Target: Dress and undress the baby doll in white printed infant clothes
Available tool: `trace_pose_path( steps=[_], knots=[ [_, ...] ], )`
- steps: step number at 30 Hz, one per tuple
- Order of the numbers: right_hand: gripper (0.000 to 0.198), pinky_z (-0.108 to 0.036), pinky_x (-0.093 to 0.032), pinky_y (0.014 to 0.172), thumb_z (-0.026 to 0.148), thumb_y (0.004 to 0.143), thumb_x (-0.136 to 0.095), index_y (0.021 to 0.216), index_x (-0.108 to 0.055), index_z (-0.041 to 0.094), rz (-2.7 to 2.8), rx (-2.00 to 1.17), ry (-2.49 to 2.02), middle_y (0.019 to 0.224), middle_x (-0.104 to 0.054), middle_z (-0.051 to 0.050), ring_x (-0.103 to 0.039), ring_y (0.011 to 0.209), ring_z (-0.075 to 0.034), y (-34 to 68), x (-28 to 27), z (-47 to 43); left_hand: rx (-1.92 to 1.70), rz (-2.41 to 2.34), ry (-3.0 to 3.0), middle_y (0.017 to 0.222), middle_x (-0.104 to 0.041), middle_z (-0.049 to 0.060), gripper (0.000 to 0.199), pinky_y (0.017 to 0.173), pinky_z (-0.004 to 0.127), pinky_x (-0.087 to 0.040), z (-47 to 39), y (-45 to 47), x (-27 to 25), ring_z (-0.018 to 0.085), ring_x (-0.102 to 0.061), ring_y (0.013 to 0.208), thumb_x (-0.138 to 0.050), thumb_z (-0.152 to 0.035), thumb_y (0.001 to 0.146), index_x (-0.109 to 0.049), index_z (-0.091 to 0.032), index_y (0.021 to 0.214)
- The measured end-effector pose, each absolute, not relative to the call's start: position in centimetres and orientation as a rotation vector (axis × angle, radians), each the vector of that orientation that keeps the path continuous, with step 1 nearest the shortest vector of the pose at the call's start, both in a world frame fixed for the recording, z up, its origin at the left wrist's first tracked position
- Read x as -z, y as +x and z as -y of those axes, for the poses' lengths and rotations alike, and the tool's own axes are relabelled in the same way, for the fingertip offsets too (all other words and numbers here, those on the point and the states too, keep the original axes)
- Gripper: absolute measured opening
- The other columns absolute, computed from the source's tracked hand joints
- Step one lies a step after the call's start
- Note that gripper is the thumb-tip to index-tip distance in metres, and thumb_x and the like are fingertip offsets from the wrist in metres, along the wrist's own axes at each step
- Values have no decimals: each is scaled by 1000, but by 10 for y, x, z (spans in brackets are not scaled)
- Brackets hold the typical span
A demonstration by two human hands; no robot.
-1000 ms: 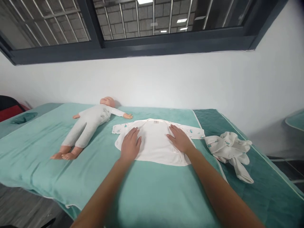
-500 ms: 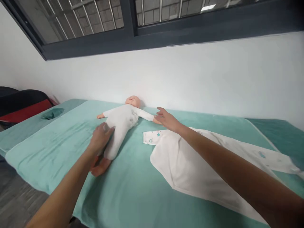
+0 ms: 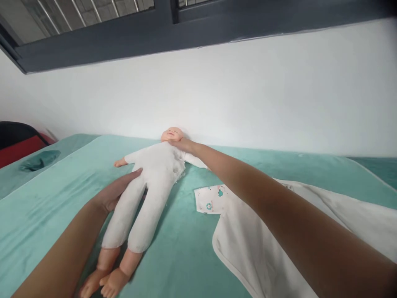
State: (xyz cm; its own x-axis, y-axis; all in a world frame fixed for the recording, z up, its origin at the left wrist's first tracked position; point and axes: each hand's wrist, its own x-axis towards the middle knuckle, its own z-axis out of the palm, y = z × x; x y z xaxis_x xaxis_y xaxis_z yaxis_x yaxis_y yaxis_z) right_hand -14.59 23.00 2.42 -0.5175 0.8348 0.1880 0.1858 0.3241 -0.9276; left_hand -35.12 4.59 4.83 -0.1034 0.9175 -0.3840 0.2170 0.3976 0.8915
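A baby doll [image 3: 155, 161] with a white cloth body lies face up on the green cover, its head toward the wall and its bare feet toward me. My left hand [image 3: 116, 192] grips it at the hip and upper thigh, thumb on top, the other fingers hidden below. At the doll's neck and shoulder, my right hand [image 3: 182, 145] is closed, its fingertips partly out of sight. To the right, under my right forearm, a white baby garment [image 3: 245, 240] lies spread out; its short printed sleeve [image 3: 211, 199] points toward the doll.
The green cover [image 3: 182, 244] lies over a padded table with a face hole [image 3: 40, 160] at the left. A white wall [image 3: 248, 95] with a dark window frame [image 3: 93, 45] stands behind. At the far left is a black and red object [image 3: 18, 145].
My right hand has moved left from beside the doll's hand to its neck. My left hand has closed around the doll's hip. The view has come closer, and the doll's feet are nearer.
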Motion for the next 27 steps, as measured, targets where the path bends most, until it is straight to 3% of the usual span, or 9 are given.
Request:
trace_pose_path(
  steps=[5,9,13,16,20,27],
  knots=[
    [43,-40,-45,108,45,87,-63,121,-62,18,1855,-1318,-892,129,-65,-8,-60,120,-23,-101,-63,-204,-884,-1476,966,82,-74,13,55,70,48,-62,-33,-309,-76,33,-71,79,-73,-59,67,-69,-19,104],
    [55,-38,-48,104,54,84,-65,121,-62,13,1806,-1245,-1107,129,-64,-14,-62,116,-25,-20,-101,-168,-944,-1270,972,89,-75,11,48,72,47,-63,-9,-237,-94,31,-72,83,-71,-50,75,-67,-19,111],
    [77,-40,-48,104,60,80,-68,136,-49,11,1751,-1047,-1374,143,-53,-18,-58,122,-28,75,-124,-118,-963,-997,949,104,-74,11,53,73,46,-64,25,-144,-90,29,-72,88,-71,-48,77,-63,-20,122],
    [91,-42,-45,107,61,78,-68,145,-38,8,1692,-945,-1568,150,-43,-22,-52,129,-30,138,-120,-82,-963,-914,895,109,-73,12,59,71,45,-64,54,-80,-78,29,-72,87,-75,-46,74,-60,-21,126],
    [102,-48,-41,109,65,75,-68,148,-31,4,1642,-853,-1777,149,-42,-26,-50,131,-35,199,-95,-46,-889,-881,857,110,-71,15,65,69,44,-64,84,-26,-59,30,-72,85,-77,-50,71,-60,-20,125],
    [87,-44,-45,102,66,89,-46,148,-29,5,1813,-677,-1785,145,-49,-25,-56,124,-31,225,-61,-18,-889,-934,835,109,-71,12,65,70,41,-63,101,8,-24,25,-71,82,-77,-52,72,-56,-23,127]
  ],
)
